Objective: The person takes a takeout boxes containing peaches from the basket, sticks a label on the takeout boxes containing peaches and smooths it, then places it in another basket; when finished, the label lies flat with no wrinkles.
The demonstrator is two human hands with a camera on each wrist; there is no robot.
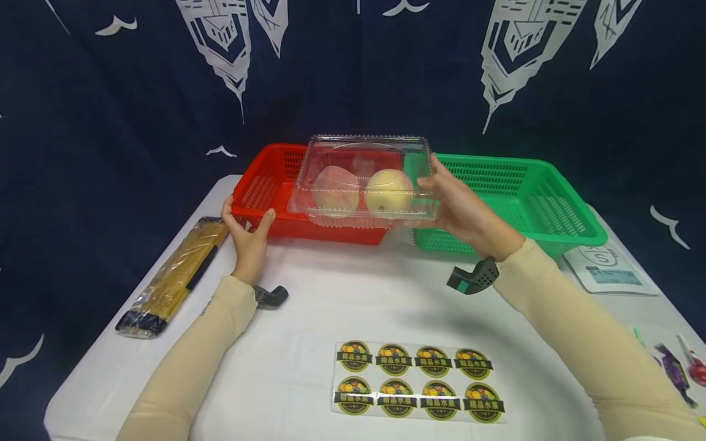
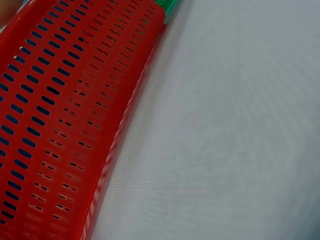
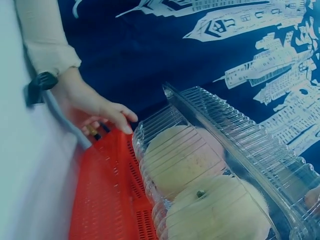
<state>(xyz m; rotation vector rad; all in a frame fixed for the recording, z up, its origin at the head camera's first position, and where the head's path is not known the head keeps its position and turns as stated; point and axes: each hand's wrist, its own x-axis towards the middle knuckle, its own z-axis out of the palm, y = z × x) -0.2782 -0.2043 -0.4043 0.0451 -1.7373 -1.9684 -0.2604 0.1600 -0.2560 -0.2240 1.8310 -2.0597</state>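
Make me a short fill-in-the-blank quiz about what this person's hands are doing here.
1. The right hand holds a clear clamshell box with ____ fruits inside.
2. The left hand grips the rim of the ____ basket.
3. The sticker sheet shows ____ round labels.

Missing words: two; red; eight

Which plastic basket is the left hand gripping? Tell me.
The red slotted plastic basket: the left hand grips its near corner; the green slotted plastic basket goes untouched.

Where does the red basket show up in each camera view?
Head: red basket left of centre, behind the clear fruit box.
Left wrist: fills the left side.
Right wrist: lower left, under the box.
Shared landmark: white table.
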